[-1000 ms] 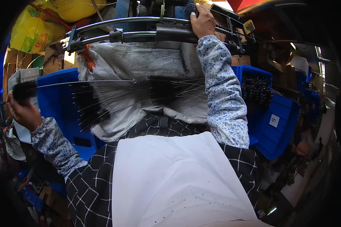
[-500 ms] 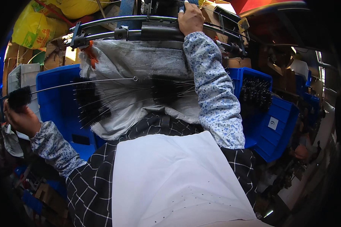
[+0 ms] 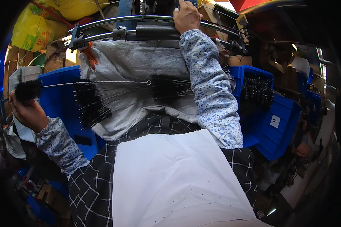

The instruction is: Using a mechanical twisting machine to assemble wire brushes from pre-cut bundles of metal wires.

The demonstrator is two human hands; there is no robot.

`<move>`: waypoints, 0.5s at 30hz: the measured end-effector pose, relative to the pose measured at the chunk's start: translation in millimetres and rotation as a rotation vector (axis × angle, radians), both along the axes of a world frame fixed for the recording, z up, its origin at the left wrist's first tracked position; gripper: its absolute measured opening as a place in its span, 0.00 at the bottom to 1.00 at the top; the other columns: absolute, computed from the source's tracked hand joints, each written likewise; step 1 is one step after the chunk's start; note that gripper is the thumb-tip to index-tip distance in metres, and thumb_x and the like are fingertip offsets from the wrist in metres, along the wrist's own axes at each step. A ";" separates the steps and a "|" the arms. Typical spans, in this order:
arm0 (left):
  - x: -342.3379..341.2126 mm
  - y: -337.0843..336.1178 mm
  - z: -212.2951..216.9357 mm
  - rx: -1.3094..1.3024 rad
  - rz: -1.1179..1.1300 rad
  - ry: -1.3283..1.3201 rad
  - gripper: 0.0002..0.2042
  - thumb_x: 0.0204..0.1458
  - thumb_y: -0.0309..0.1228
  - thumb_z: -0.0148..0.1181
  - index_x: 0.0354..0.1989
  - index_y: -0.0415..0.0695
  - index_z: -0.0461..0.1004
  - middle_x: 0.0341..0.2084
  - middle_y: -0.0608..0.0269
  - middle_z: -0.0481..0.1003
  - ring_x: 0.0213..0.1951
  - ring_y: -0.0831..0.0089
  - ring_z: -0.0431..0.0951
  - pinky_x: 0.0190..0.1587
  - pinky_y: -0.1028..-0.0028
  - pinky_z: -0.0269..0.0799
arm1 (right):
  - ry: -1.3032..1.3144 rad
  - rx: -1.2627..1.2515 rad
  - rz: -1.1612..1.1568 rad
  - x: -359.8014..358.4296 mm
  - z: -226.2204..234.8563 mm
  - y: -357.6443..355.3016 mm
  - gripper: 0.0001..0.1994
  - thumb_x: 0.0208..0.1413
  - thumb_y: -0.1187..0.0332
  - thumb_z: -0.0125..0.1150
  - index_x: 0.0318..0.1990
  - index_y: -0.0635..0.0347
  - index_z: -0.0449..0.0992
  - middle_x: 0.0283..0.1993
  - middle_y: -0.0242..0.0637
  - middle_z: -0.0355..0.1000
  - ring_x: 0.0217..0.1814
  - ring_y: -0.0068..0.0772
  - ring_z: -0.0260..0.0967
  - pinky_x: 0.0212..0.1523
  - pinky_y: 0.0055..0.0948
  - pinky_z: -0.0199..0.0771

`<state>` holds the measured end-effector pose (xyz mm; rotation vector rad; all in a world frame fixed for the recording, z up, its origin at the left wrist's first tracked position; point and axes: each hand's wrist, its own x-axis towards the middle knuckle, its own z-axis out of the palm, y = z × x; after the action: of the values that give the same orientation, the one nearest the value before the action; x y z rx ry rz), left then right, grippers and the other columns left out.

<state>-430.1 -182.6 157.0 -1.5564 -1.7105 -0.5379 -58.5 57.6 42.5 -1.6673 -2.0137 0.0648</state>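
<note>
At the left, my left hand [image 3: 28,113] is closed round the bristle end of a long twisted-wire brush [image 3: 94,82]. Its black bristle head sits above my fingers, and the bare wire runs right to a small loop. My right hand [image 3: 187,17] reaches forward to a machine with two metal rails [image 3: 98,36], fingers bent over a part just above a black sleeve [image 3: 157,32]; the hand hides most of that part. More wire brushes [image 3: 165,90] with black heads lie across the grey-white cloth over my lap, their wires fanned out.
A blue bin [image 3: 58,109] stands at my left. On my right, another blue bin [image 3: 235,81] holds a mass of dark bristles [image 3: 257,90], with a further blue crate [image 3: 278,130] beside it. Yellow bags [image 3: 34,32] and cardboard are piled at the far left.
My left hand has moved right and slightly up, carrying the brush, so its looped end now lies over the other bristles. My right hand and the black sleeve have shifted slightly left.
</note>
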 end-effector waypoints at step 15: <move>55.2 34.0 -9.6 0.210 -0.491 -1.684 0.10 0.52 0.30 0.41 0.38 0.37 0.64 0.30 0.60 0.70 0.31 0.75 0.72 0.30 0.79 0.71 | -0.417 -0.253 0.014 127.0 -1.6 71.6 0.17 0.51 0.52 0.38 0.46 0.42 0.67 0.45 0.40 0.65 0.49 0.43 0.60 0.50 0.40 0.54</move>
<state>-374.9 -148.6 147.4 -1.2739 -2.0608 -2.7094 68.6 129.3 40.9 -1.9511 -2.4061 -0.0274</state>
